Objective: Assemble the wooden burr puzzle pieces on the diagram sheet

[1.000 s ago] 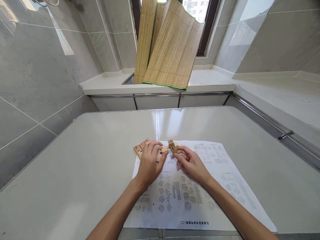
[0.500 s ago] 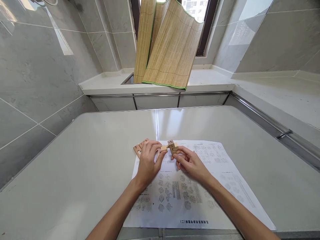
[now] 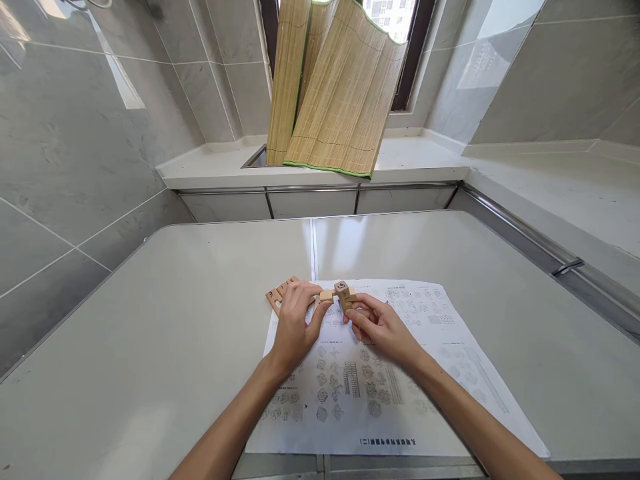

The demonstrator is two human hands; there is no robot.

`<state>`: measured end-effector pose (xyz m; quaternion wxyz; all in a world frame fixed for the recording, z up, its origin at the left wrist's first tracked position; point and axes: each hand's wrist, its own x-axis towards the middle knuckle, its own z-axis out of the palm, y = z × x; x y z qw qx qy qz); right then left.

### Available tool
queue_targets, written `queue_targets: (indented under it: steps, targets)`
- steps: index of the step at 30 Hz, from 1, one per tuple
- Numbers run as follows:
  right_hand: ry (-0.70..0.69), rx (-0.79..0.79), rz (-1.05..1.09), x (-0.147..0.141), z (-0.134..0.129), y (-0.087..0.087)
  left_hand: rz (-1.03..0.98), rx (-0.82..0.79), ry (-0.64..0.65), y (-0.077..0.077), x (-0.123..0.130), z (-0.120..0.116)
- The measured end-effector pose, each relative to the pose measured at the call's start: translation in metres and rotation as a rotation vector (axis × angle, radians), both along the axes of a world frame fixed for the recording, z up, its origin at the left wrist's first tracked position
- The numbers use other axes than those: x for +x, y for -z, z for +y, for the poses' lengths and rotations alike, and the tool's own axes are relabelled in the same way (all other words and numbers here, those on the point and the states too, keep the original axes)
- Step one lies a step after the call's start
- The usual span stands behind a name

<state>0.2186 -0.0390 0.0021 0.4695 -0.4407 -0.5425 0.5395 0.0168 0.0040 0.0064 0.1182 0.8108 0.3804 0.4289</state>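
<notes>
My right hand (image 3: 377, 323) pinches a burr puzzle piece (image 3: 344, 297), a wooden block with a dark mark on its end; a paler wooden bit crosses behind it. Between the thumb and fingers of my left hand (image 3: 296, 319) is a light wooden puzzle piece (image 3: 327, 295), pointing at the block. Whether the two touch I cannot tell. Beyond my left hand lie several marked wooden pieces (image 3: 277, 295) side by side, partly hidden by the fingers. Beneath both hands spreads a printed sheet (image 3: 410, 420) covered in small puzzle drawings.
The sheet lies on a pale table (image 3: 150, 333) with a seam down its middle. Behind it stand a metal rail (image 3: 310, 189) and a white ledge (image 3: 215, 175). A bamboo mat (image 3: 345, 100) leans there against the window. Grey tiled walls rise on both sides.
The block in my right hand has tilted slightly, showing more of its marked end. Both hands stay in nearly the same place, still gripping their pieces.
</notes>
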Motion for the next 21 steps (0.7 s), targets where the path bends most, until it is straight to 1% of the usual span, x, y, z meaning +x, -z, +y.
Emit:
queue_targets:
  steps: [6,12,14,19,21]
  targets:
    - [0.068,0.073,-0.057,-0.004,-0.001,0.007,0.014,0.014,0.004,0.001,0.002,-0.002]
    - [0.098,0.092,-0.094,-0.006,0.0,0.013,0.036,0.036,-0.02,0.002,0.003,-0.002]
    - [0.087,0.089,-0.099,-0.006,0.0,0.011,0.033,0.033,-0.036,0.002,0.002,-0.001]
    - [-0.023,0.062,-0.155,-0.006,-0.003,0.007,0.01,0.01,-0.083,0.004,0.002,0.001]
    - [-0.004,0.075,-0.185,-0.006,-0.004,0.006,0.016,0.01,-0.097,0.004,0.002,0.001]
